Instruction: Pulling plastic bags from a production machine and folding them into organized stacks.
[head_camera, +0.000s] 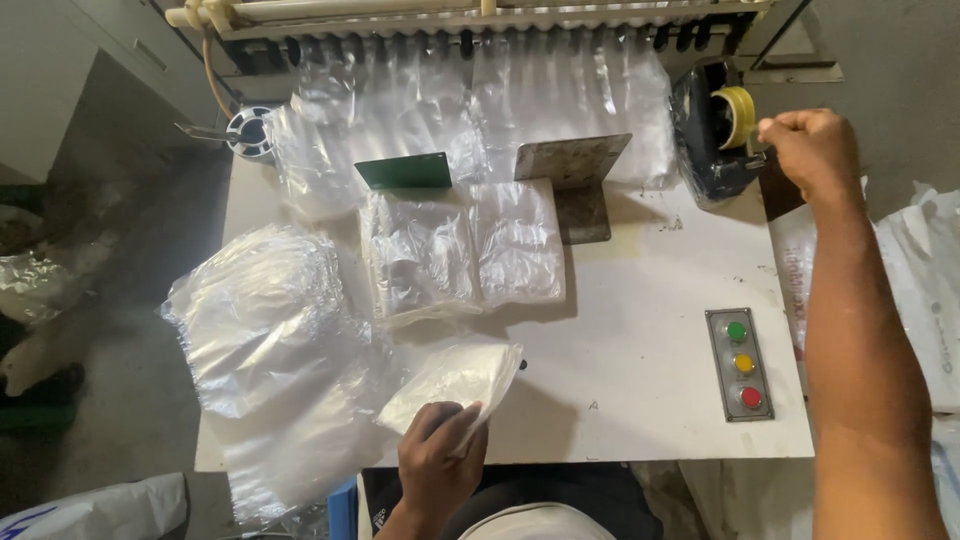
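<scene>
Head view of a white bench (640, 330) in front of a bag-making machine. Your left hand (440, 460) is closed on the near end of a small bundle of clear bags (455, 380), pinching it between thumb and fingers at the bench's front edge; the far end of the bundle rests on the bench, pointing toward the middle. Your right hand (815, 150) is clenched in a fist at the far right, just beside a yellow tape roll (738, 115) on its black dispenser (710, 150); whether it pinches tape cannot be told.

The bundle looks very light, limp and slick: thin film that will sag, fan out and slide layer on layer if you hold it loosely. A firm pinch across the whole thickness near one short end, as you have it, seems the best hold; supporting the middle would stop it drooping. The film is likely to crease rather than break, but may tear on the metal bracket (575, 185).

Two neat stacks (465, 250) lie at mid-bench, before a green plate (405, 172) and the bracket. A loose heap of film (270, 330) spills over the left edge. A panel (740, 363) with green, yellow and red buttons sits at the right.
</scene>
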